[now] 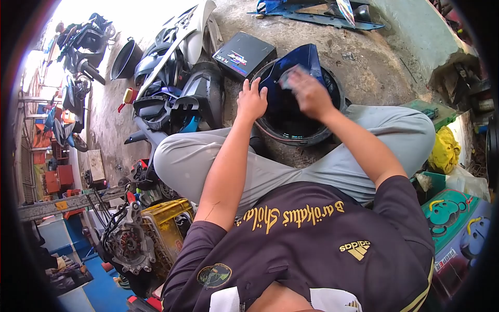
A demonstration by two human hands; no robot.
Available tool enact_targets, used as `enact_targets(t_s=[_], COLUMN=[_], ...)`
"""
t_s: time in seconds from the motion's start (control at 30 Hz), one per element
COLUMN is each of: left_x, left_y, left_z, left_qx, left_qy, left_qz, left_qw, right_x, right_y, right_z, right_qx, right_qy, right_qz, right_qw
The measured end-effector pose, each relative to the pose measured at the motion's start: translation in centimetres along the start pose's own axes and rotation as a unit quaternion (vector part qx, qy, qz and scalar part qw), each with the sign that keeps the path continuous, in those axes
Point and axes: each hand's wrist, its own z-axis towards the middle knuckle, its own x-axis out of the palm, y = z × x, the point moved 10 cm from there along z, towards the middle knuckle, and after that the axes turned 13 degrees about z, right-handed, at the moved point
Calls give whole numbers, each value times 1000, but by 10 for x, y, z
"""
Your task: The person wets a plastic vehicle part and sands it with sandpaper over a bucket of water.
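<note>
A dark blue glossy panel [304, 60] leans inside a round black basin [296, 139] in front of my crossed legs. My left hand [252, 101] is at the basin's left side, fingers spread, beside the panel's left edge. Over the panel, my right hand [311, 96] is closed on a light, crumpled cloth [289, 79], which lies against the blue surface. The hand is slightly blurred. Dark liquid seems to fill the lower part of the basin.
A black box [245, 54] stands left of the basin. Grey and black motorcycle fairings [200, 96] lie further left, near a black bucket [126, 59]. Blue panels [332, 21] lie at the top. An engine part [130, 242] is at lower left, a yellow cloth [445, 150] at right.
</note>
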Motion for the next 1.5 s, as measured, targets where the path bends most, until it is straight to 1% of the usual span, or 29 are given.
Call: enact_targets(t_s=[0.07, 0.17, 0.2, 0.23, 0.33, 0.37, 0.43, 0.53, 0.57, 0.63, 0.67, 0.77, 0.8, 0.83, 0.9, 0.97, 1.03, 1.1, 1.13, 1.23, 1.33, 1.37, 1.43, 1.47, 1.5], left_x=[0, 3, 1, 0, -1, 0, 1, 3, 2, 4, 5, 2, 3, 3, 3, 4, 1, 2, 2, 0, 1, 2, 4, 3, 3], left_y=[2, 1, 0, 2, 3, 4, 4, 4, 4, 5, 6, 6, 6, 5, 6, 3, 4, 5, 5, 6, 4, 5, 3, 3, 5], left_z=[1, 4, 3, 2, 1, 2, 3, 4, 4, 5, 5, 5, 4, 4, 5, 5, 4, 5, 6, 3, 5, 5, 5, 5, 5], left_qx=[-2, -4, -4, -5, -2, 3, 13, 10, 8, 6, 6, 5, 6, 7, 4, 6, 11, 11, 12, 8, 16, 20, 14, 11, 5], left_qy=[-8, -17, -13, -7, -8, -19, -39, -33, -33, -35, -35, -33, -36, -39, -39, -41, -47, -47, -48, -40, -41, -42, -34, -34, -34], left_qz=[7, 12, 4, -2, -4, 5, 20, 18, 20, 19, 21, 21, 19, 17, 19, 15, 11, 15, 13, 13, 10, 10, 14, 18, 23], left_qw=[1000, 1000, 1000, 1000, 1000, 1000, 999, 999, 999, 999, 999, 999, 999, 999, 999, 999, 999, 999, 999, 999, 999, 999, 999, 999, 999], right_x=[-21, -1, 14, 30, 18, 4, -31, -21, -8, 28, 31, -14, -31, -44, -39, -7, 27, 27, 12, -22, -4, 13, 33, 18, 3], right_y=[-38, -3, 22, 34, 24, 2, -41, -21, 3, 34, 36, -6, -32, -58, -32, 1, 32, 17, 11, -47, -22, -3, 9, -2, -34], right_z=[1, -11, -14, -22, -8, -1, 7, 4, 1, -11, -10, 11, 16, 13, 14, 6, -2, -1, 5, 18, 9, 4, 2, 12, 17], right_qx=[69, 4, -43, -58, -108, -79, 50, 16, -57, -112, -117, -69, 17, 128, 50, -42, -87, -101, -117, 42, 4, -23, -57, -38, 27], right_qy=[-83, -38, 27, 58, 91, 40, -70, -64, -14, 90, 100, 3, -44, -110, -83, -3, 85, 97, 64, -64, -24, 21, 106, 68, 18], right_qz=[4, -29, -6, 28, 15, -8, 38, -33, -14, 29, 32, -11, 24, 54, -42, -32, 19, 11, -8, 55, -44, -61, -34, -64, -76], right_qw=[994, 999, 999, 996, 990, 996, 996, 997, 998, 989, 988, 998, 999, 984, 994, 999, 992, 990, 991, 996, 999, 998, 992, 995, 997])
